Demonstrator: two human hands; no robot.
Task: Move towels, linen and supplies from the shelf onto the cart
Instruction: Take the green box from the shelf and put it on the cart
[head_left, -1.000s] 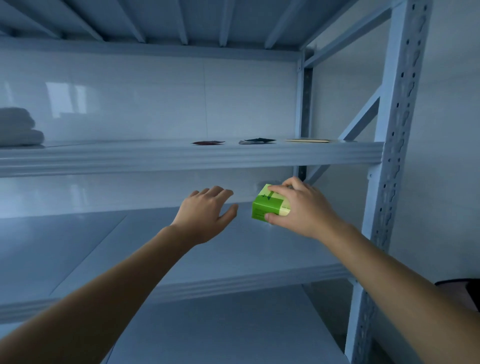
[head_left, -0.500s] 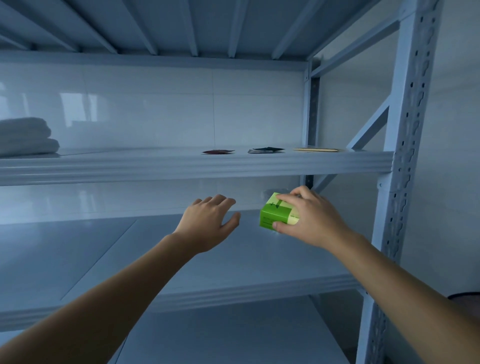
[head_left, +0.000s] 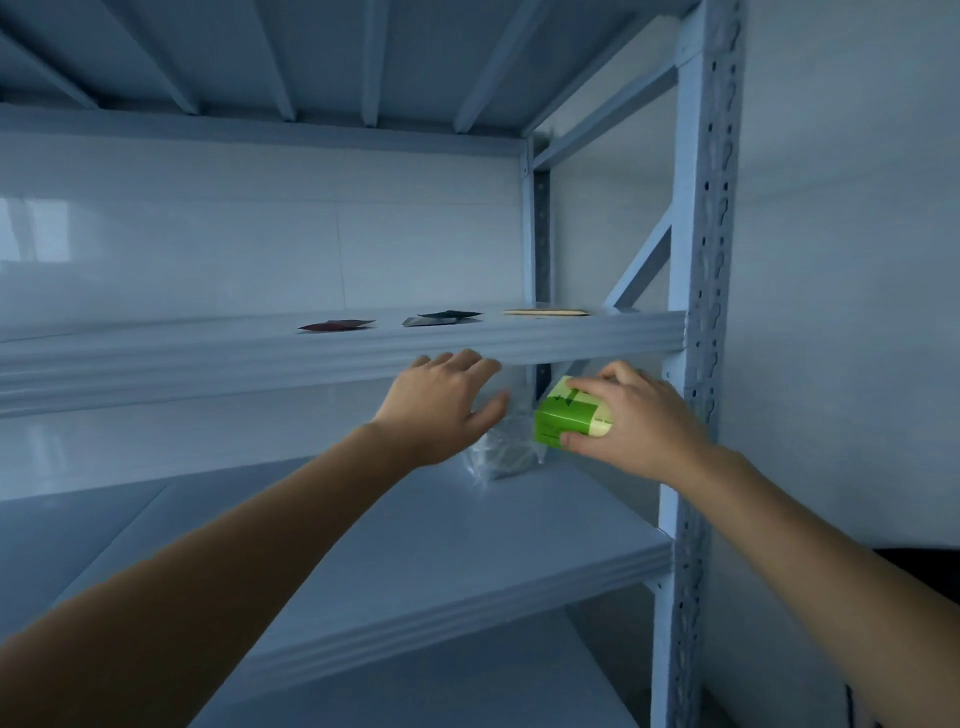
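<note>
Left hand (head_left: 441, 405), fingers spread, has neared the green box (head_left: 563, 421); right hand (head_left: 639, 421) pinches it, long axis crosswise, over grey shelf (head_left: 467, 519).

No lettering can be read: the green box (head_left: 565, 422) bears a dark mark on top and fine print on its side, both too blurred, and the flat packets (head_left: 336, 325) on the upper shelf (head_left: 311, 356) lie edge-on.

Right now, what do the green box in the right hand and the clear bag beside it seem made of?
The green box is likely printed cardboard, smooth with a slight sheen: crisp folded edges and flat printed panels. The clear bag is probably thin plastic film, glossy: it is crumpled, see-through, and catches pale highlights.
</note>
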